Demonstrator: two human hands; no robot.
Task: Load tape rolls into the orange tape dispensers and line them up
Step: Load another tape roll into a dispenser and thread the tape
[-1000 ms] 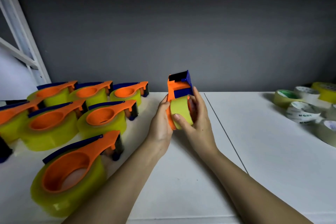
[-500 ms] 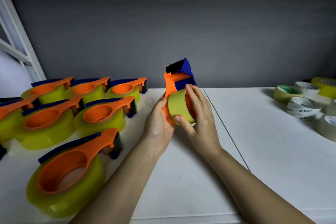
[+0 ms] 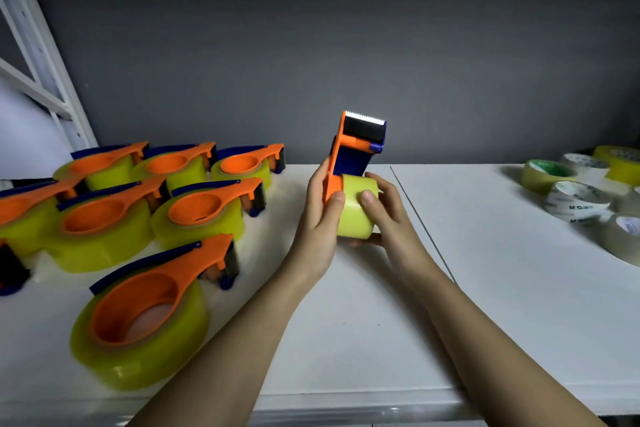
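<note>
Both hands meet at the frame's centre: the left hand [image 3: 320, 215] grips the orange dispenser [image 3: 349, 149], its toothed blade pointing to 12 o'clock, while the right hand [image 3: 384, 218] clasps the yellow tape roll [image 3: 356, 206] seated on it, above the white desk [image 3: 502, 270]. Loaded dispensers [image 3: 194, 215] sit in rows at 9 o'clock; spare rolls [image 3: 571, 201] at 3 o'clock.

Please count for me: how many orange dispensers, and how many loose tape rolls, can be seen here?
Loaded dispensers lying at the left: 7 (a dark piece at the left edge is unclear)
Held dispenser: 1
Loose tape rolls: 5 clear; more may be cut off at the right edge
Total: 13
</note>
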